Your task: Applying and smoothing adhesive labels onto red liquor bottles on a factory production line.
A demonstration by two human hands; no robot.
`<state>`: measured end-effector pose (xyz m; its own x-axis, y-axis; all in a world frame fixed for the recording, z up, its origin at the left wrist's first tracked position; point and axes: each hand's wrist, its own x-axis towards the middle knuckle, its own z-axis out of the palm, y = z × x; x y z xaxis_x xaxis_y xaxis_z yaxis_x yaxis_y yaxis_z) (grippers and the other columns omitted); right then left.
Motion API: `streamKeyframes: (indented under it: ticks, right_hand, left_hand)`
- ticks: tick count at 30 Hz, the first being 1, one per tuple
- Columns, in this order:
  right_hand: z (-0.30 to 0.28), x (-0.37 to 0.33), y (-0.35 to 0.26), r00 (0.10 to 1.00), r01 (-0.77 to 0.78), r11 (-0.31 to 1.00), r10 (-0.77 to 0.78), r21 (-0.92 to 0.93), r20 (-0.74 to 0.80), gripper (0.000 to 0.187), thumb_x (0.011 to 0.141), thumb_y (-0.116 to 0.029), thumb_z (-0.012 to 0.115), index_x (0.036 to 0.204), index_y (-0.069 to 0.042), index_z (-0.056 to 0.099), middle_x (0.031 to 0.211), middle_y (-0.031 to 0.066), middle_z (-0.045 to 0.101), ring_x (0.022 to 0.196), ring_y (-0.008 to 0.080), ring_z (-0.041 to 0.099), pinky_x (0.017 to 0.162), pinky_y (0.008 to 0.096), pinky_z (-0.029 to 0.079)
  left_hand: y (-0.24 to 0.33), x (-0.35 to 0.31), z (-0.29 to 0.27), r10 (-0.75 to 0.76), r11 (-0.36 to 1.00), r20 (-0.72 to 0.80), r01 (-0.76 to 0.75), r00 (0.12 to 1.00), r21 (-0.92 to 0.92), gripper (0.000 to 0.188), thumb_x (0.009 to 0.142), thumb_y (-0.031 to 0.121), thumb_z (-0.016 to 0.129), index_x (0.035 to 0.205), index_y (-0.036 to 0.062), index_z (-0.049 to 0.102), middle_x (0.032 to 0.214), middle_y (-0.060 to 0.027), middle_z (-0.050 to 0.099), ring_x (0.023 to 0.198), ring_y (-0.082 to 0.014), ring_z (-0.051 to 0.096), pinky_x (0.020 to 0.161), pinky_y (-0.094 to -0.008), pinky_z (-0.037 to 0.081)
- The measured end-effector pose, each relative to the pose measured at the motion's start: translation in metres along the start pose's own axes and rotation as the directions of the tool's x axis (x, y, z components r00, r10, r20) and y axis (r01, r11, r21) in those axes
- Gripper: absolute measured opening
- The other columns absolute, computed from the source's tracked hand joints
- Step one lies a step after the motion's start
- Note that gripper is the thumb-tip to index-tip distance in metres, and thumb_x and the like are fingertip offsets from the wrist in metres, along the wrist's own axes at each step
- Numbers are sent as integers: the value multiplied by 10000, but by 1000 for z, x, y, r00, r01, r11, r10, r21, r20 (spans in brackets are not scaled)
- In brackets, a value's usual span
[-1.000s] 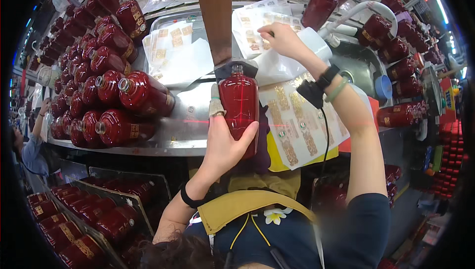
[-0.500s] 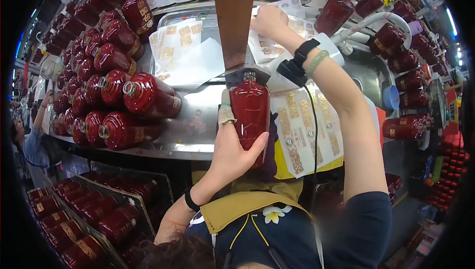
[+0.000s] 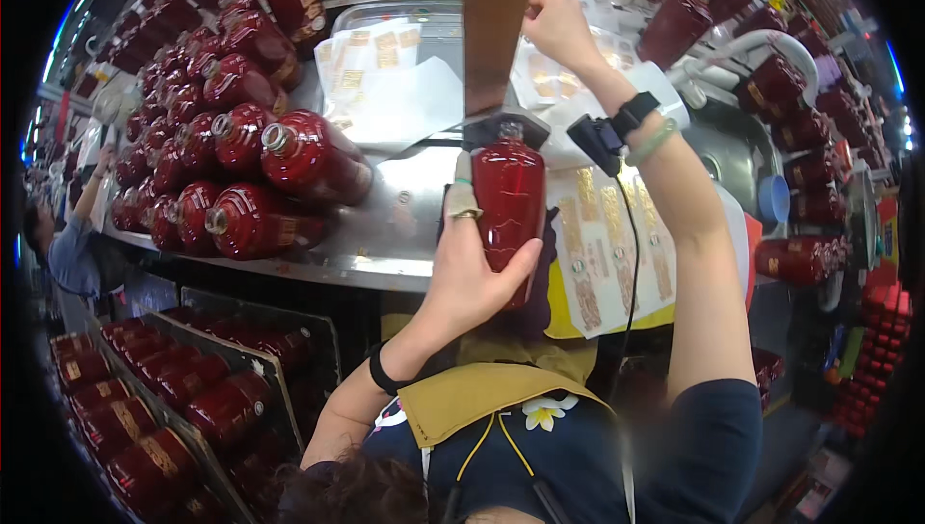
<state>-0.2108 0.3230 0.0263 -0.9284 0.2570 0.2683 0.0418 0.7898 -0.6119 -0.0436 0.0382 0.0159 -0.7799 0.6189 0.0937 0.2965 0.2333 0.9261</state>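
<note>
A red glass bottle [image 3: 511, 192] with an open clear neck leans toward me, and my left hand [image 3: 470, 278] is wrapped around its left side and lower part. Pale coverings and a ring show on the fingers of that hand. My right hand [image 3: 567, 31] reaches far forward beside the brown post, above sheets of gold decals [image 3: 559, 71]. Its thumb and finger are pinched together; what is between them, if anything, is too small to make out. Nearer me, a long sheet with gold decal strips [image 3: 617, 254] lies on yellow material, right of the bottle.
The brown post [image 3: 499, 23] stands between my hands. Many red bottles [image 3: 313, 158] are stacked on the left of the metal counter. A tray [image 3: 438, 18] with decal sheets lies behind. At right are a sink [image 3: 718, 139], a blue cup [image 3: 773, 198] and a hanging black cable [image 3: 633, 254].
The whole view has shifted, so the counter and bottles appear farther right and higher. My left hand keeps its grip on the bottle. My right hand stays over the far sheets, fingers bunched.
</note>
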Motion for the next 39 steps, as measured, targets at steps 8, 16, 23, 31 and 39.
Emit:
streamKeyframes:
  ticks: [8, 16, 23, 31, 39]
  right_hand:
    - [-151, -105, 135, 970, -176, 839, 238, -516, 56, 248, 804, -282, 804, 907, -64, 747, 858, 119, 730, 807, 288, 708, 715, 412, 539]
    - [-146, -169, 249, 768, -414, 456, 640, -788, -34, 277, 812, -240, 723, 1041, -92, 770, 1073, 184, 754, 1024, 389, 720, 909, 497, 570]
    - [-167, -166, 154, 869, -493, 813, 475, -311, -137, 326, 816, -307, 793, 1029, -63, 756, 983, 152, 755, 890, 292, 728, 819, 392, 558]
    - [-75, -234, -53, 980, -162, 945, 187, 283, -63, 280, 890, -53, 735, 1121, -28, 579, 753, 11, 587, 697, 72, 540, 629, 255, 441]
    - [-8, -230, -126, 958, -113, 906, 208, 408, -196, 284, 873, -109, 693, 1092, -19, 536, 869, 160, 632, 815, 352, 652, 727, 431, 520]
  left_hand:
    - [-6, 0, -1, 43, 997, -27, -42, 999, 63, 622, 899, 89, 741, 1420, -41, 427, 1261, -153, 609, 1094, -221, 641, 969, -361, 516]
    - [6, 3, -2, -53, 992, 0, 53, 999, -111, 595, 900, 153, 779, 1373, -37, 473, 1214, -150, 651, 1065, -214, 666, 951, -363, 535]
    - [6, 0, -12, -154, 951, -10, 146, 988, -272, 656, 899, 123, 784, 1426, -50, 435, 1325, -183, 608, 1173, -211, 644, 1004, -357, 519]
    - [-1, -2, -9, -172, 921, 0, 161, 985, -355, 595, 953, 146, 739, 1435, -53, 453, 1275, -154, 655, 1083, -200, 679, 952, -348, 543]
    - [-3, 1, -21, -94, 795, 113, 143, 989, -590, 874, 1053, 694, 254, 1607, 18, 276, 1577, -149, 432, 1438, -265, 436, 1177, -396, 334]
